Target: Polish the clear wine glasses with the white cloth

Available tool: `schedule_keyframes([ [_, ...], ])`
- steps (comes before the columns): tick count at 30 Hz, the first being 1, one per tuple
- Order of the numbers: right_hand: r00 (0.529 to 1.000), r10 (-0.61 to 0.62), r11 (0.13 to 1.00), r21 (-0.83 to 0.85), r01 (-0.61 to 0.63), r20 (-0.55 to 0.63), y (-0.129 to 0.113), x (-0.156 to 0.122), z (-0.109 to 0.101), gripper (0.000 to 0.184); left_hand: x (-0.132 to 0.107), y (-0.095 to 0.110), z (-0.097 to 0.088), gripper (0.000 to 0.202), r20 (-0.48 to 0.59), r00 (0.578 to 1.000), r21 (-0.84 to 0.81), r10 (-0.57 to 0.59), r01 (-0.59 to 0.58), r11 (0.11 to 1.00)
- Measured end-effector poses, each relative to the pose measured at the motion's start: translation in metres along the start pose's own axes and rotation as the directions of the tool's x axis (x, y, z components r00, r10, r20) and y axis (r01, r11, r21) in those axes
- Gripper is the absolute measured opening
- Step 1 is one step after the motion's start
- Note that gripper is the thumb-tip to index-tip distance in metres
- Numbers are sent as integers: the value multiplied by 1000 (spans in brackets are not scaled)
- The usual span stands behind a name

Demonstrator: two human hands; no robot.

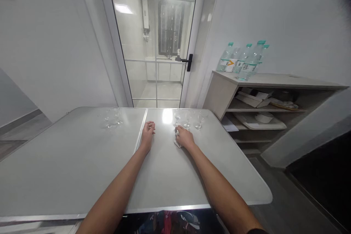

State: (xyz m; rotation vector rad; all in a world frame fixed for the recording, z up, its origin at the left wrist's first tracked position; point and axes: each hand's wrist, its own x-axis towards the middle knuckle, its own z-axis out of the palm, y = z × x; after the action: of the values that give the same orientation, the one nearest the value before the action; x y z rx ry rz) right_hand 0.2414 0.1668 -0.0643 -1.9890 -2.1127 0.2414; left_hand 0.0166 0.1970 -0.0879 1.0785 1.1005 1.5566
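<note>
My right hand is closed on the tabletop around a small white cloth, whose edge shows under the fingers; most of it is hidden. Just beyond that hand stand small clear stemmed glasses: one glass at the fingertips, a second glass beside it, and a third glass farther right. My left hand rests by the table's metal seam with its fingers curled in. Whether something small sits in those fingers, I cannot make out. More clear glasses stand at the far left of the table.
The pale table has a metal-trimmed edge. Behind it is a glass door with a black handle. On the right, a shelf unit carries several plastic bottles on top, with papers and trays inside.
</note>
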Motion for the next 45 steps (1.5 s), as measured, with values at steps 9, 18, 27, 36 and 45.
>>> schedule_keyframes([
  [9,999,-24,999,22,25,-45,0,-2,1,44,32,15,-38,37,-257,966,-121,36,-69,990],
  [18,998,-17,999,46,20,-66,3,0,6,37,53,25,-97,46,-458,881,-474,-120,-128,871],
  [27,998,-9,998,61,13,-68,4,1,9,35,56,32,-126,70,-156,971,-805,-181,-19,593],
  [36,997,-17,998,54,21,-75,3,2,8,34,67,25,-129,65,-120,972,-832,-202,12,554],
  [45,999,-10,999,31,11,-53,1,-2,4,36,93,32,-121,57,-195,954,-801,-226,-22,598],
])
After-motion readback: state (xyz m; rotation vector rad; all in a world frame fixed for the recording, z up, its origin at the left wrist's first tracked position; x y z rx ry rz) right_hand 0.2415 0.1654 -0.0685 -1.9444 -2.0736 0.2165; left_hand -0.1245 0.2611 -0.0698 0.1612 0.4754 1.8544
